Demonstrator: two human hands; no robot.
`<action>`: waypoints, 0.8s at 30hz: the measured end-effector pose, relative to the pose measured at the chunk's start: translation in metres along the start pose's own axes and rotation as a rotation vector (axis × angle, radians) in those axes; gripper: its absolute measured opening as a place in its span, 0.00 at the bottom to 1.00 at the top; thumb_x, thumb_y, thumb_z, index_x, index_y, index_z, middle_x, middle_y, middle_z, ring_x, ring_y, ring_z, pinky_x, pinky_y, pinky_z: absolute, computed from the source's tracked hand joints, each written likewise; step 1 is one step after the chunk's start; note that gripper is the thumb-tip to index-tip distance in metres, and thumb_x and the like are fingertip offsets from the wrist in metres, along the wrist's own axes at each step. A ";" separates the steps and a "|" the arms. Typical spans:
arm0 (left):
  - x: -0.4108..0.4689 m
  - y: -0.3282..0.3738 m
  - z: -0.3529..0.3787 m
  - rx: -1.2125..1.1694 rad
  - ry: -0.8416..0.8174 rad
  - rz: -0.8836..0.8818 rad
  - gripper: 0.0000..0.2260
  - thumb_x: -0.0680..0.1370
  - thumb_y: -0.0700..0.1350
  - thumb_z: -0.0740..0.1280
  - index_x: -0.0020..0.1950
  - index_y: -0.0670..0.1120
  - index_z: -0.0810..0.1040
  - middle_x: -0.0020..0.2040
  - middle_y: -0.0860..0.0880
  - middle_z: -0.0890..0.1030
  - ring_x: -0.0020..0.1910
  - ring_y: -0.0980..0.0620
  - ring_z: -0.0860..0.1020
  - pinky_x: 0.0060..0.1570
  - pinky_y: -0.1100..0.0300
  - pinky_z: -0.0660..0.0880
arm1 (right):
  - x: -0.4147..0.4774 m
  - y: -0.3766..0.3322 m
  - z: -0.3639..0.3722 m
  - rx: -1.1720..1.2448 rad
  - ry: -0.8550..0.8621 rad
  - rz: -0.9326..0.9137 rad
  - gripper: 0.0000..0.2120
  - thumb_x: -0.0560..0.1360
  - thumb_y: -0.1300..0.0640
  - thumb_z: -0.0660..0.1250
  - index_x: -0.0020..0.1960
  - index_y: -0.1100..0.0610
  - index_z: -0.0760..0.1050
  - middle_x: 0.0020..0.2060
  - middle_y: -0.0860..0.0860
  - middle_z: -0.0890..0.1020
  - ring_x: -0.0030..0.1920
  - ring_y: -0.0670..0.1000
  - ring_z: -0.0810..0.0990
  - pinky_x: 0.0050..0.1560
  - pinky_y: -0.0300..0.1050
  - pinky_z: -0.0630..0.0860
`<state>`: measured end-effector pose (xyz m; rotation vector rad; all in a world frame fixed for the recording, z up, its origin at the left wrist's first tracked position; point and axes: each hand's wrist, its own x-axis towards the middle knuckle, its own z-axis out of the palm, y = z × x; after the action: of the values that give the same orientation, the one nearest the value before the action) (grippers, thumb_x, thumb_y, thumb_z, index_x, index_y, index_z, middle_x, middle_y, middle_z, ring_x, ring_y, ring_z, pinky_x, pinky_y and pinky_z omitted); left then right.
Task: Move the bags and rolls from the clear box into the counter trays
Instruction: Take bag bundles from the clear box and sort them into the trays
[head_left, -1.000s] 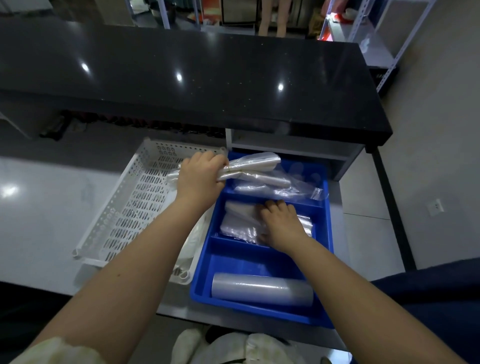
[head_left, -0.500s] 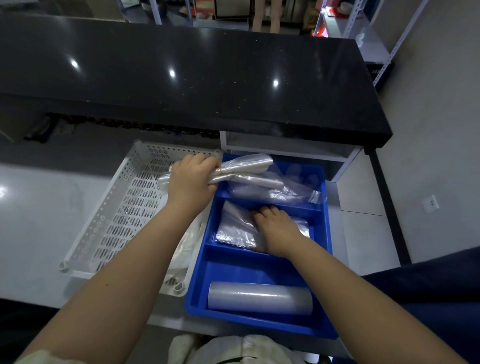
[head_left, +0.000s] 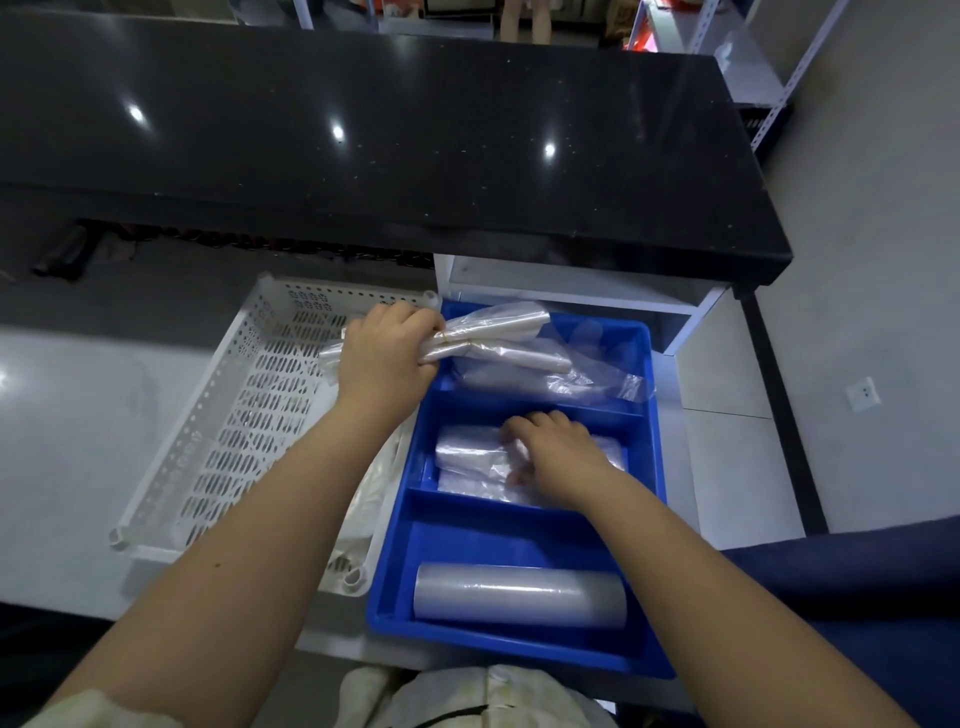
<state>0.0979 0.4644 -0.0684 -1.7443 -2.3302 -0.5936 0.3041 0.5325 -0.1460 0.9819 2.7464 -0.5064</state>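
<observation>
Left hand (head_left: 387, 358): closed in a fist around a bundle of rolled bags (head_left: 493, 338). It is above the line where the two trays meet.
Bundle of rolled bags: thin, clear and crinkly plastic, rolled into long tubes. A thin band goes round them close to the fist. The long end sticks out over the far part of the blue tray (head_left: 655, 467). A short end sticks out over the white tray (head_left: 208, 431).
Right hand (head_left: 558, 454): palm down in the middle part of the blue tray. Its fingers (head_left: 519, 423) curl onto a pile of flat bags (head_left: 470, 460). I cannot tell if they pinch the pile or just press on it.
Pile of flat bags: clear, shiny and wrinkled. It fills most of the middle part.
Blue tray: smooth hard plastic with straight walls. Two walls split it into three parts.
Far part: loose clear bags (head_left: 561, 379) lie here in a soft heap.
Near part: one roll of film (head_left: 519, 595) lies on its side. It is a smooth, pale, round tube. There is bare blue floor behind it.
White tray: hard plastic full of little holes, with round posts at the corners. It touches the left side of the blue tray. Most of its floor is bare. Something white and soft lies at its right side, partly hidden by the left arm.
Tabletop (head_left: 62, 415): pale, smooth and a bit shiny. Both trays sit at its near edge.
Black shelf (head_left: 363, 130): dark, glossy stone with bright spots of light, high behind the trays.
</observation>
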 end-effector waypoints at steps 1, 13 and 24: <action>0.001 0.000 0.001 -0.001 -0.002 0.001 0.12 0.67 0.39 0.72 0.48 0.48 0.78 0.43 0.49 0.78 0.43 0.46 0.73 0.42 0.54 0.64 | 0.000 0.000 -0.001 -0.007 -0.017 0.004 0.27 0.70 0.48 0.70 0.66 0.49 0.65 0.61 0.52 0.72 0.59 0.57 0.68 0.59 0.53 0.67; 0.000 0.002 0.003 0.004 -0.019 -0.008 0.12 0.68 0.39 0.71 0.50 0.47 0.78 0.45 0.48 0.78 0.43 0.46 0.73 0.43 0.55 0.63 | 0.005 -0.008 -0.005 -0.046 -0.102 0.020 0.27 0.67 0.50 0.72 0.62 0.55 0.68 0.57 0.55 0.70 0.58 0.58 0.68 0.58 0.51 0.68; -0.008 0.000 0.004 0.011 -0.043 -0.032 0.13 0.69 0.41 0.72 0.52 0.50 0.77 0.47 0.51 0.77 0.46 0.49 0.72 0.45 0.55 0.65 | 0.003 -0.001 -0.013 0.175 -0.227 0.066 0.23 0.73 0.48 0.67 0.65 0.51 0.66 0.60 0.53 0.73 0.58 0.57 0.70 0.55 0.51 0.66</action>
<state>0.1009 0.4594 -0.0745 -1.7349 -2.3899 -0.5519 0.3008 0.5381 -0.1348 0.9812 2.4933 -0.8056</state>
